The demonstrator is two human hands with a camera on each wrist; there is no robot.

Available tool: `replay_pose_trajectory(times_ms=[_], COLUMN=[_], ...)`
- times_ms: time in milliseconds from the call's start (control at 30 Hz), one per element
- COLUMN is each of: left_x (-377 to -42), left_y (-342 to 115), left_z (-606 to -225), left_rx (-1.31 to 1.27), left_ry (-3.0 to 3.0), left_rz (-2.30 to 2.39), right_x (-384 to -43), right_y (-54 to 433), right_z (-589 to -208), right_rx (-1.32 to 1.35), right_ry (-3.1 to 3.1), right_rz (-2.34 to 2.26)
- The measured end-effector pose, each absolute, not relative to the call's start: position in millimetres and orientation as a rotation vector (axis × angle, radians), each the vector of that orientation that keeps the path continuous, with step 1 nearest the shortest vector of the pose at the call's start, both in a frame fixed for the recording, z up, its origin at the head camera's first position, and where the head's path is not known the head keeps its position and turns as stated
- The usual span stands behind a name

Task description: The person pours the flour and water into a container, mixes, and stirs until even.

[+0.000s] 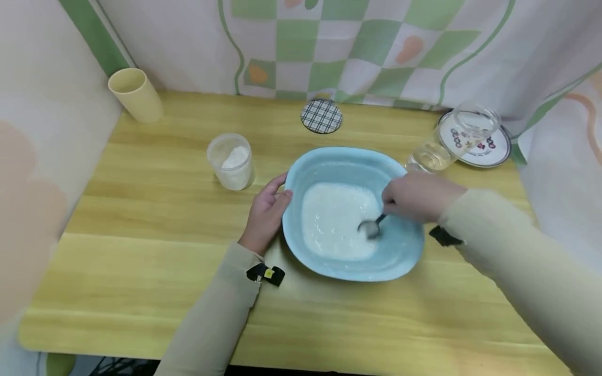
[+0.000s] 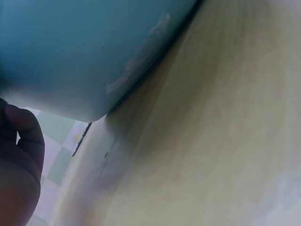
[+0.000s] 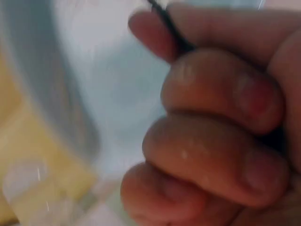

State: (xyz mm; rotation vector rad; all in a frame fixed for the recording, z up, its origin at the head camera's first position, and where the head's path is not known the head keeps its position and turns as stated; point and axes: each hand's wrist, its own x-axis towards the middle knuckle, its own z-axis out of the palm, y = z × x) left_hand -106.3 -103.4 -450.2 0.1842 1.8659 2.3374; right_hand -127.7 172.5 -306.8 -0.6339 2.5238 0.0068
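A light blue plastic basin (image 1: 405,245) holds a pool of milky white liquid (image 1: 331,224). At the basin's left rim, my left hand (image 1: 268,214) grips with the thumb at the edge and the fingers against the outside. In the left wrist view the basin's outer wall (image 2: 84,52) fills the upper left, with part of the left hand (image 2: 19,165) below it. My right hand (image 1: 420,196) reaches over the right rim and holds a spoon (image 1: 370,230) by its dark handle, its bowl blurred at the liquid. Curled fingers (image 3: 211,84) wrap that handle in the right wrist view.
Left of the basin stands a clear plastic cup (image 1: 230,164) with white powder. A tall clear glass (image 1: 437,149) is close behind my right hand, overlapping a patterned plate (image 1: 494,151). A checked coaster (image 1: 322,116) and a yellow cup (image 1: 138,99) are at the back of the wooden table (image 1: 155,250).
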Motion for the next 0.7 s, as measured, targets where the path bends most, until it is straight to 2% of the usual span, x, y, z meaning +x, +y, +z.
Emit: replay_pose_trajectory(times_ms=[100, 333, 533, 700], left_x=[-109, -107, -110, -108], left_y=[-101, -102, -102, -104], left_z=[-448, -450, -450, -450], left_rx=[0.216, 0.124, 0.176, 0.119], left_ry=[1.859, 1.877, 1.879, 1.884], left_rz=[2.336, 2.326, 2.315, 2.331], right_x=[-120, -127, -109, -124], right_y=[176, 175, 169, 166], right_z=[-307, -315, -317, -317], right_rx=[-0.709, -0.637, -0.905, -0.838], right_ry=[2.508, 2.722, 2.668, 2.813], right_rz=[-0.055, 0.043, -0.078, 0.008])
